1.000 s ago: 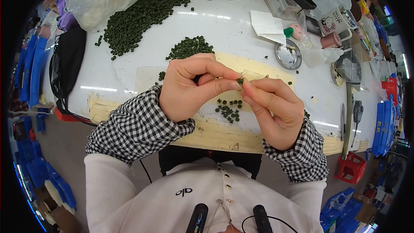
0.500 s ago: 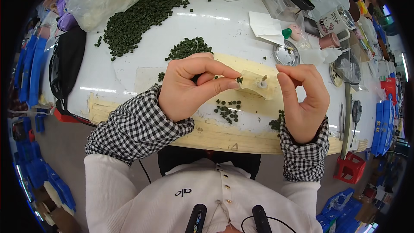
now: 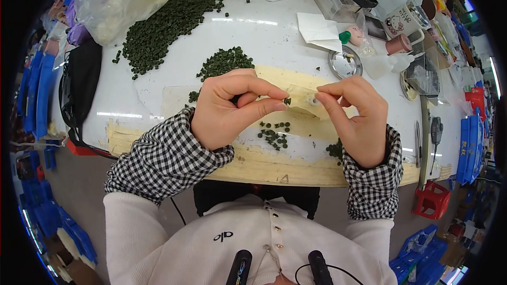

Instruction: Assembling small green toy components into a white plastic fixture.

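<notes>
I've got the left hand (image 3: pixel 227 108) pinching a small dark green piece (image 3: pixel 287 101) between thumb and forefinger, up over the yellowish sheet (image 3: pixel 269 75). Across from it, the right hand (image 3: pixel 362 119) brings thumb and forefinger close together beside a small white holder (image 3: pixel 313 100); I can't tell whether they grip anything. Nearer the body, loose green pieces (image 3: pixel 274 137) lie scattered on the white table (image 3: pixel 264 42); beyond the left hand there's a small heap (image 3: pixel 227 63), and farther off, a big pile (image 3: pixel 169 26) beside a plastic bag (image 3: pixel 105 13).
</notes>
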Available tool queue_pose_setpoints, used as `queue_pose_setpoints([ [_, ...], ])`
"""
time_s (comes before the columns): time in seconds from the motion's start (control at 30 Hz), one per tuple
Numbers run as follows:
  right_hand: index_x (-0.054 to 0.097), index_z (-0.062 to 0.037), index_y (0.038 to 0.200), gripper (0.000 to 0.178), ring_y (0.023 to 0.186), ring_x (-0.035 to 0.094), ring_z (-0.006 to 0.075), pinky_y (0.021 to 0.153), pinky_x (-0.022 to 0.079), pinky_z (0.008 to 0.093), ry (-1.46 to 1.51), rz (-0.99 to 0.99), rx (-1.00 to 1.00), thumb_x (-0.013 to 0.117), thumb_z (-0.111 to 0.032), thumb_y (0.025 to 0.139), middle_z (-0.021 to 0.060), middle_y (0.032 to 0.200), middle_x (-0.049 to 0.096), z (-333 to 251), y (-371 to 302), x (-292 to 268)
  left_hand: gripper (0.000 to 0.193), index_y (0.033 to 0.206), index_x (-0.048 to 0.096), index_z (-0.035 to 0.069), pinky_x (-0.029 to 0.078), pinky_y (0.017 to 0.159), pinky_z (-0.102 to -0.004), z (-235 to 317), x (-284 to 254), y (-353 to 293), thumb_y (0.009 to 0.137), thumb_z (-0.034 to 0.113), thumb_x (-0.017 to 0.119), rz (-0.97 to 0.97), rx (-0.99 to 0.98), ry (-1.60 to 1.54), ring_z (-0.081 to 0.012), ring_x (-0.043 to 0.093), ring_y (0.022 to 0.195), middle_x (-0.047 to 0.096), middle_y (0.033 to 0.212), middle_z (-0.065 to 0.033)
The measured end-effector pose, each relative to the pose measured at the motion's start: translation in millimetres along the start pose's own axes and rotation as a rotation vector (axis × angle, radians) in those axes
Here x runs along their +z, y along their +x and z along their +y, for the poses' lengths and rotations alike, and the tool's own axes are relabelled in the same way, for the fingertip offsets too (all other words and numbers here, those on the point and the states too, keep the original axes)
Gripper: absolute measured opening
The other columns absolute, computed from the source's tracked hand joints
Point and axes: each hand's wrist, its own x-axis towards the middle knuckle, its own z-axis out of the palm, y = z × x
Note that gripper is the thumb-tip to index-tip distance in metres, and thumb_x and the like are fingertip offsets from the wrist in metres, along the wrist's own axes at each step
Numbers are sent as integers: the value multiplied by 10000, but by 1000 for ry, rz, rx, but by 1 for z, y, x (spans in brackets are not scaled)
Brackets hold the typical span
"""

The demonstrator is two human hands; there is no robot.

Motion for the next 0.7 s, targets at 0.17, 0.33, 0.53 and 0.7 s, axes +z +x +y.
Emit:
queue_pose_setpoints([
  [0.17,616,30,889,75,691,551,160,638,443,264,233,269,-78,631,-33,852,93,823,618,-13,-10,-11,193,918,705,24,338,552,-213,-3,4,0,735,-27,737,-55,-21,-20,-52,379,584,392,602,55],
  [0.33,560,30,969,89,760,616,168,691,492,261,493,56,-86,545,-42,919,114,887,613,-11,-15,8,185,911,712,36,343,553,-209,-2,6,-3,734,-4,745,-113,-44,2,-50,378,581,401,601,58],
  [0.53,534,43,978,82,808,653,168,710,519,246,536,2,-48,517,-22,930,117,906,602,-11,-15,13,200,928,718,51,331,552,-213,-1,5,-2,737,-3,738,-134,-38,50,-53,361,575,392,596,62],
  [0.7,535,47,973,78,786,643,164,685,517,247,540,7,-53,519,-14,927,118,915,596,-11,-15,14,200,928,721,58,322,549,-217,-1,6,-2,737,3,739,-133,-48,38,-55,357,575,384,591,63],
])
